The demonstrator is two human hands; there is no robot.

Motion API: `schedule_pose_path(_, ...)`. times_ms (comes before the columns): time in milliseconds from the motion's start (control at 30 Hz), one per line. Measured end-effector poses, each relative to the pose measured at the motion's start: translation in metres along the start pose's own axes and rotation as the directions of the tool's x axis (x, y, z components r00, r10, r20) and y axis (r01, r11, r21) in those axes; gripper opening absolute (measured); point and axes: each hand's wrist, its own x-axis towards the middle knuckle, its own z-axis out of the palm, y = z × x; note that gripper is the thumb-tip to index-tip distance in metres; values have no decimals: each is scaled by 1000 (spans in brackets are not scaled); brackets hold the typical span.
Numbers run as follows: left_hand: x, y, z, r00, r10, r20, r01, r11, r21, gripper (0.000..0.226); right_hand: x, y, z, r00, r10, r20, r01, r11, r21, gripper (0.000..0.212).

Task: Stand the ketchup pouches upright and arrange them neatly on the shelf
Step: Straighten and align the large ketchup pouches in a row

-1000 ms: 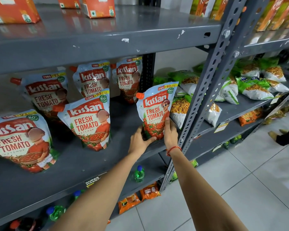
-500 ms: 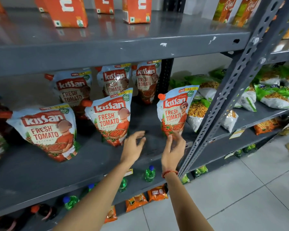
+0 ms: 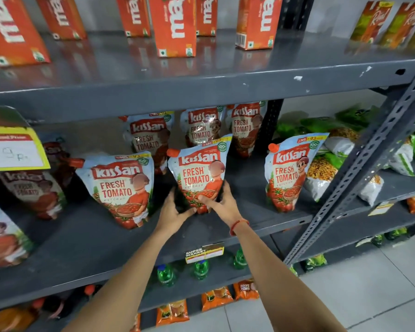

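Observation:
Several white-and-red ketchup pouches stand on the grey middle shelf (image 3: 86, 238). My left hand (image 3: 174, 212) and my right hand (image 3: 222, 203) grip the bottom corners of the middle front pouch (image 3: 199, 171), which stands upright. Another pouch (image 3: 121, 188) stands to its left, tilted a little. A third front pouch (image 3: 288, 173) stands upright at the right end, near the slotted post (image 3: 359, 161). Three more pouches (image 3: 149, 135) stand in a back row. Darker pouches (image 3: 31, 190) sit in shadow at the far left.
Orange juice cartons (image 3: 175, 25) line the shelf above. A yellow price tag (image 3: 12, 149) hangs at the left. Green snack bags (image 3: 333, 144) fill the neighbouring bay at the right. Green bottles (image 3: 165, 274) and orange packets (image 3: 216, 298) sit on the lower shelves. Tiled floor lies at lower right.
Both hands left the right-end pouch, moved left and took hold of the middle front pouch. The view shifted left and up.

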Motion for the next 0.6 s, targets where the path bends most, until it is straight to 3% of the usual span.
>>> schedule_pose_path(133, 7, 3, 5, 999, 25, 43, -25, 1000, -14, 69, 3, -4, -5, 998, -29, 47, 30, 999, -28, 67)
schedule_pose_path(600, -26, 21, 59, 994, 105, -11, -105, 994, -6, 64, -26, 18, -63, 998, -29, -50, 29, 999, -15, 63)
